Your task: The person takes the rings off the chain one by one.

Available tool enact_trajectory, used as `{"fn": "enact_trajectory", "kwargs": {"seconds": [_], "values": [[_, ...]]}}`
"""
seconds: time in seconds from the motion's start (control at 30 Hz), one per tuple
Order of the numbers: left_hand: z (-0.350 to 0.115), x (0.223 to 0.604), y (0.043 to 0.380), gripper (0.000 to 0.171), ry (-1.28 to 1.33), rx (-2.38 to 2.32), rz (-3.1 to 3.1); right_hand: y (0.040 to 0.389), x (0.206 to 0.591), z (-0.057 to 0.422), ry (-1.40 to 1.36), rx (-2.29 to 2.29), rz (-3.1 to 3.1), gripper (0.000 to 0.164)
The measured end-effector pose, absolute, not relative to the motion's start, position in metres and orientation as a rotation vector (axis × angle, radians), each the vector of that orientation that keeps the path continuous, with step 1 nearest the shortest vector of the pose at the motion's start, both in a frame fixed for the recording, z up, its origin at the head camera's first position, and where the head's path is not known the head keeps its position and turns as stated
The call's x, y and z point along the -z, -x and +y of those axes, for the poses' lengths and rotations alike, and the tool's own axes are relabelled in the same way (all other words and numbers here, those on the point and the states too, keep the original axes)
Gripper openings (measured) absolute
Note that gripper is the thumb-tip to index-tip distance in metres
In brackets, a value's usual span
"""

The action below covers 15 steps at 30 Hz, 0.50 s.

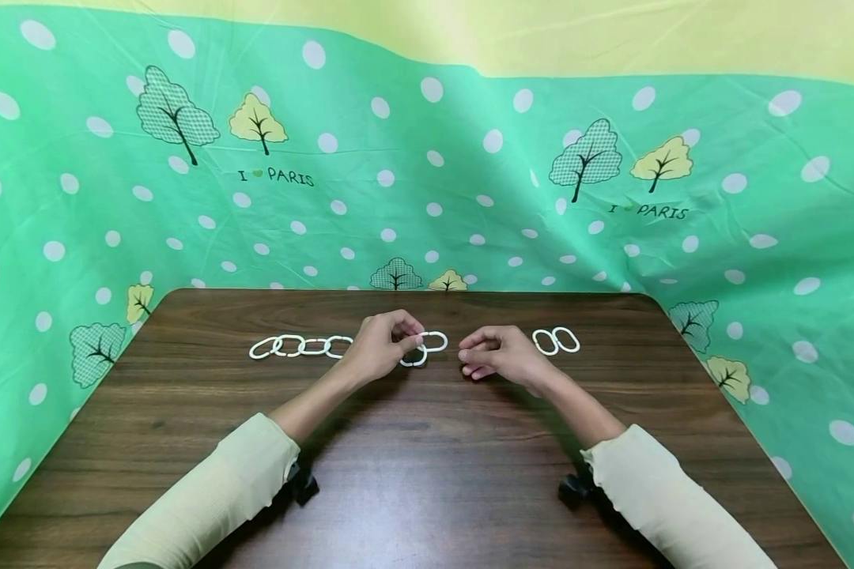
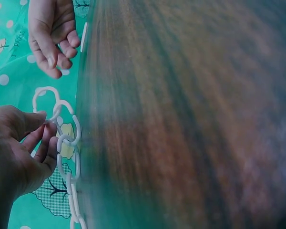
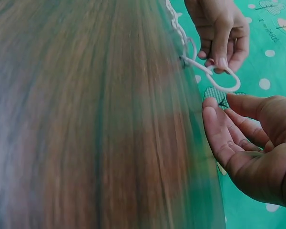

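Observation:
A chain of white oval links (image 1: 290, 345) runs across the dark wooden table, several links joined, its middle hidden behind my left hand (image 1: 380, 345). Between thumb and fingertips the left hand pinches a link near the chain's right end, raised a little off the table. The end link (image 1: 437, 341) sticks out to the right of those fingers; in the right wrist view this white link (image 3: 226, 80) hangs by the left thumb. My right hand (image 1: 501, 353) hovers to the right of it, fingers loosely bent, nothing between thumb and fingertips.
Two loose white links (image 1: 557, 341) lie side by side on the table, right of the right hand. The wooden table (image 1: 427, 458) has its far edge against a green dotted cloth (image 1: 398, 182) with printed trees. Dark wrist devices (image 1: 575, 490) sit below both sleeves.

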State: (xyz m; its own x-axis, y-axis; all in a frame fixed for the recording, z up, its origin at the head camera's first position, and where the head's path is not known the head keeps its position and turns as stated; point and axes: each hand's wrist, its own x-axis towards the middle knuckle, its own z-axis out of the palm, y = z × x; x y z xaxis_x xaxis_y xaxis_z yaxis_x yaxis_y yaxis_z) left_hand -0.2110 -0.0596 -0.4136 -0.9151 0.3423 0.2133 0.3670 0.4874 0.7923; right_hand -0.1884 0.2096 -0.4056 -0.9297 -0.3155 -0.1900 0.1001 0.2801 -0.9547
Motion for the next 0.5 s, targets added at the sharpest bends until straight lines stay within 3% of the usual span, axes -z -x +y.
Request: {"fn": "enact_trajectory", "kwargs": {"seconds": [0.5], "values": [[-0.060, 0.411, 0.208, 0.009, 0.650, 1.442, -2.688, 0.188, 0.406, 0.189, 0.310, 1.795, 2.228, 0.035]]}}
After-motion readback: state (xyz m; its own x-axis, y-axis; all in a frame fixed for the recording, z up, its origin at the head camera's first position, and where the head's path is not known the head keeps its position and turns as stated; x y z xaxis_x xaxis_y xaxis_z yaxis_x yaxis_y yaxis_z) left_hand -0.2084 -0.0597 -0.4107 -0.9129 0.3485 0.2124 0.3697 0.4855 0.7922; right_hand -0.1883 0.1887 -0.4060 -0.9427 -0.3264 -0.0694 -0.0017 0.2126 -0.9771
